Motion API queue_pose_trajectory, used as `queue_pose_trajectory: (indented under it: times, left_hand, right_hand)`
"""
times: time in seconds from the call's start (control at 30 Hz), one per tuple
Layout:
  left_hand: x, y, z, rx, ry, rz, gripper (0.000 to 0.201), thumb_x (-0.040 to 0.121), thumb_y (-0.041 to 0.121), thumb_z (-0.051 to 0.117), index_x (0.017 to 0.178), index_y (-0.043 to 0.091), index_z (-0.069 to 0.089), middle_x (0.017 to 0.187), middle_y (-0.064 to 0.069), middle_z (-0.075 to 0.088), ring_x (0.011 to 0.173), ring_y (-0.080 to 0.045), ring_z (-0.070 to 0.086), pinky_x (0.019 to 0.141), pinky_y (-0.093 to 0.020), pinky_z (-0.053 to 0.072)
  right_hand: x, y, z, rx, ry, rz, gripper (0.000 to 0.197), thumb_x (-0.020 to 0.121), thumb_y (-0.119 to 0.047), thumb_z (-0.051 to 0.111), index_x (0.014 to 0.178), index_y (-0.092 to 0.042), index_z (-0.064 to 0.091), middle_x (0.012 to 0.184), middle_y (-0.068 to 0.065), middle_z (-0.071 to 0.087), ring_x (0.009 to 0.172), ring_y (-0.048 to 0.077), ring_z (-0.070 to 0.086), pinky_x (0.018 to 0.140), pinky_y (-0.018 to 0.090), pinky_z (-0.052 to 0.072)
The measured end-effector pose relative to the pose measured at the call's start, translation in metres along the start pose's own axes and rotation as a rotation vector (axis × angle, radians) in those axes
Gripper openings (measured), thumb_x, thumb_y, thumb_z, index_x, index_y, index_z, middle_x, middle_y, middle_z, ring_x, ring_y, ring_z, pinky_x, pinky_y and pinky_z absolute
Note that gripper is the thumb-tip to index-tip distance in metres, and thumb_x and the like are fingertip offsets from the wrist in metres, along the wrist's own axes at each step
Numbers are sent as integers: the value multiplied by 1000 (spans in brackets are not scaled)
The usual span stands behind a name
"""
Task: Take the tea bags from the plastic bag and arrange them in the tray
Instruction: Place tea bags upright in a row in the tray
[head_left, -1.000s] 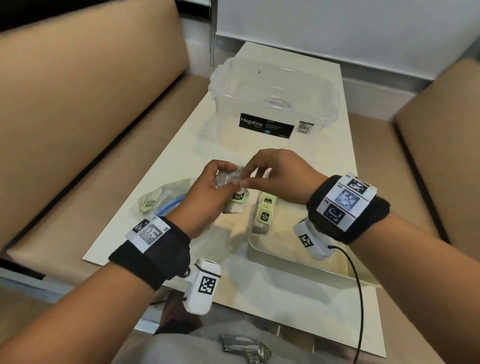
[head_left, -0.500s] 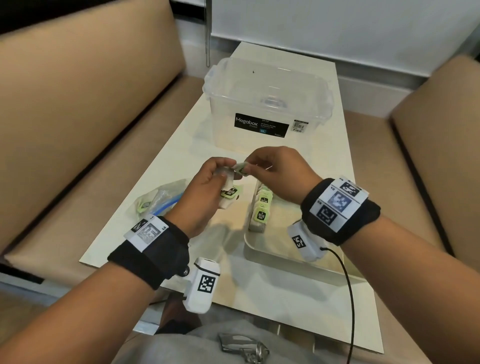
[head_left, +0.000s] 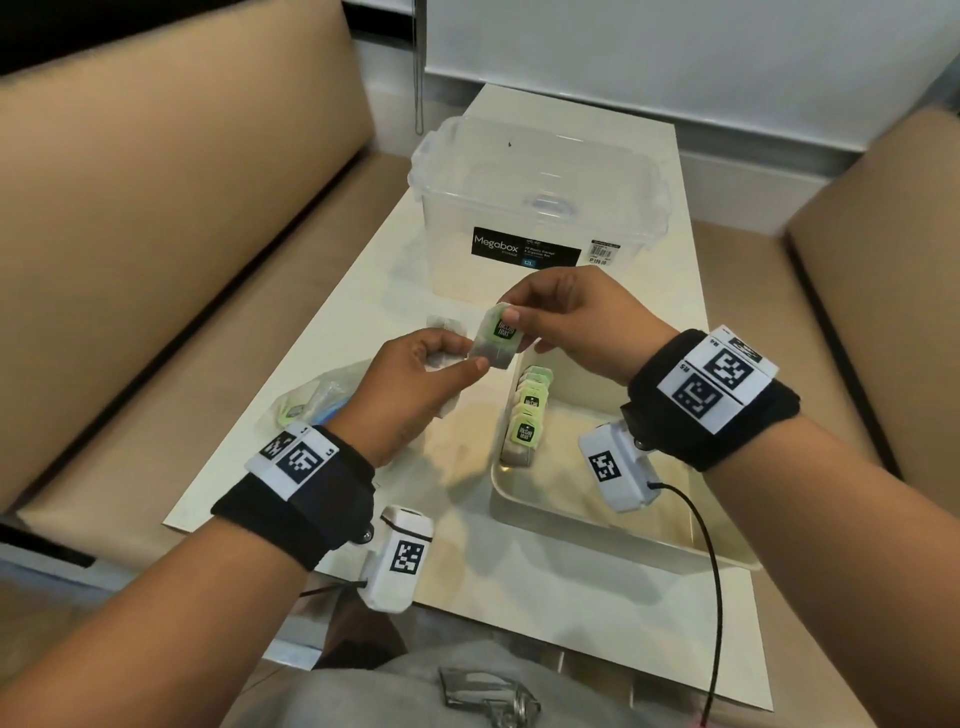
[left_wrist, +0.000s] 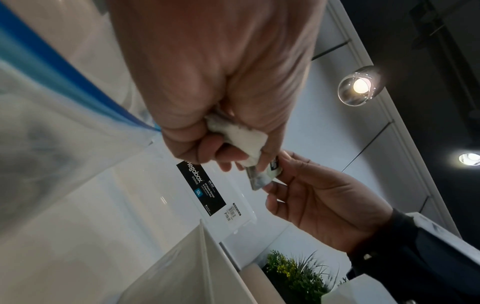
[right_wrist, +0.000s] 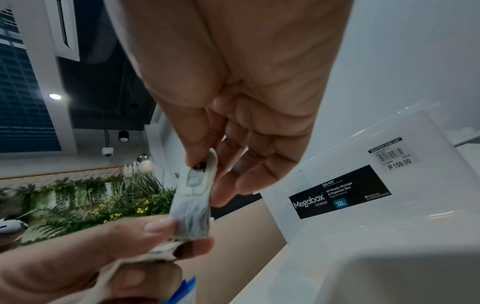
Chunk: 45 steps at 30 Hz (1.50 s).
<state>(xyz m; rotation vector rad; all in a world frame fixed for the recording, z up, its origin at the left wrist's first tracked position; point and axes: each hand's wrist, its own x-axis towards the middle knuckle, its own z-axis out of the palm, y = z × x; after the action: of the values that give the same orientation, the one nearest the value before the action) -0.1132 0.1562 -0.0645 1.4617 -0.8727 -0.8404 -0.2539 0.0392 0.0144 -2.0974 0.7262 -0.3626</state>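
Observation:
My right hand (head_left: 511, 318) pinches the top of a tea bag (head_left: 497, 339) with a green tag, just above the far left corner of the cream tray (head_left: 587, 525). The left hand (head_left: 467, 365) grips a bunch of white tea bags (left_wrist: 241, 133) in its fist, and its thumb and forefinger pinch the lower end of the same tea bag (right_wrist: 192, 207). A row of several tea bags (head_left: 529, 418) stands along the tray's left wall. The clear plastic bag (head_left: 317, 400) with a blue seal lies on the table left of my left wrist, with a green-tagged bag inside.
A clear lidded Megabox container (head_left: 540, 197) stands on the table behind the hands. Tan sofa seats flank the narrow cream table (head_left: 493, 587) on both sides. The right part of the tray floor is bare. A black cable (head_left: 714, 587) runs from the right wrist.
The right hand has drawn one tea bag up and to the right out of the bunch in the left hand. Its green tag now faces me.

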Motion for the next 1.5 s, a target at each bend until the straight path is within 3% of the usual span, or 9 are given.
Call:
queue_pose_trajectory:
  times: [0.17,0.33,0.47,0.73,1.07,1.2,1.3,1.4,1.5]
  left_hand:
    - [0,-8,-2,28,-6,-15,20,79,29,76,93,16,73,89,-3,67,76,-16,58,66,-30,46]
    - [4,-14,-6,-7,60,-64,16,92,17,61,97,27,71,103,3,69,85,-6,61,66,-21,49]
    - [4,-13,-10,-42,69,-78,23,96,12,53,95,27,71,103,7,68,86,0,60,63,-12,48]
    - [0,-19,-16,-64,49,-104,24,96,13,52,97,25,73,103,8,70,91,-6,62,72,-23,48]
    - [-6,-17,-23,-152,16,-151,27,97,14,47,98,22,73,101,6,70,92,-15,61,72,-31,49]
    - [-6,-14,-22,-267,-12,-192,33,98,17,39,102,14,71,106,-2,66,88,-17,62,67,-27,52]
    - [-4,-13,-18,-353,-6,-231,35,89,26,45,104,8,70,104,-6,66,82,-18,64,78,-34,50]
    - [-3,-11,-12,-371,5,-257,39,81,32,46,102,10,69,100,-5,65,84,-23,62,72,-34,48]
    - [-3,-9,-4,-315,2,-215,30,84,22,46,102,14,69,103,-3,64,91,-21,59,73,-36,49]
  right_hand:
    - [0,7,-6,5,16,72,15,85,-6,69,95,3,65,87,25,69,69,23,68,70,38,55]
    - [8,20,-18,-302,59,118,12,80,-18,74,88,-10,72,78,10,68,60,11,56,63,29,51]
    - [11,31,-13,-513,-154,232,6,82,-17,72,86,-13,74,68,1,68,53,7,56,56,20,47]
    - [15,56,27,-623,-543,384,4,81,-16,70,82,-13,73,72,2,72,54,7,59,58,18,50]
    - [26,67,40,-695,-484,415,10,84,-14,67,89,-10,73,66,-1,68,51,5,58,52,18,47]
    - [22,60,28,-657,-413,425,13,85,-18,65,88,-8,73,75,5,73,55,9,60,62,25,51]
    - [15,46,14,-639,-300,308,23,87,-29,66,81,-7,70,69,-1,71,56,8,63,62,23,51]
    - [2,22,12,-519,-264,199,24,87,-34,66,80,-11,67,61,-9,65,54,2,63,54,16,47]
    - [-7,8,21,-399,-260,147,24,88,-36,65,82,-13,65,66,-9,67,57,5,66,49,11,46]
